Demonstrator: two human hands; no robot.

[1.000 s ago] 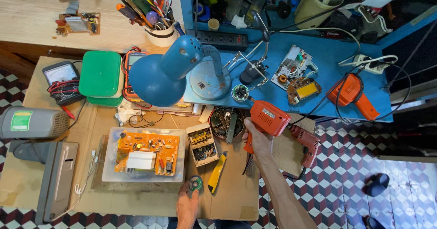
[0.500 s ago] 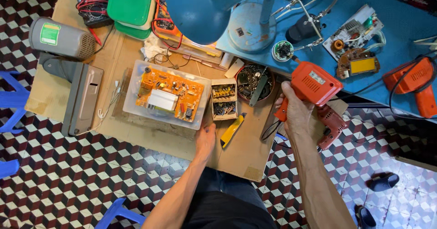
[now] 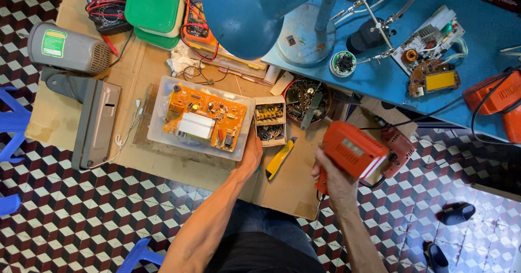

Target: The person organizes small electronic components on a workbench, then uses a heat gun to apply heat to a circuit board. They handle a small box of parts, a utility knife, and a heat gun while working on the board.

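The bench [image 3: 163, 167] carries a clear tray [image 3: 157, 126] holding an orange circuit board [image 3: 203, 118]. Right hand [image 3: 331, 175] holds an orange drill [image 3: 353, 153] in a closed grip off the bench's right edge. Left hand [image 3: 251, 153] touches the tray's corner, its grip hidden, beside a yellow knife [image 3: 279, 159].

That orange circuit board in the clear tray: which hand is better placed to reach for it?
Probably the left hand: it rests at the clear tray's right edge, beside the orange circuit board. The right hand grips the orange drill off the table's edge.
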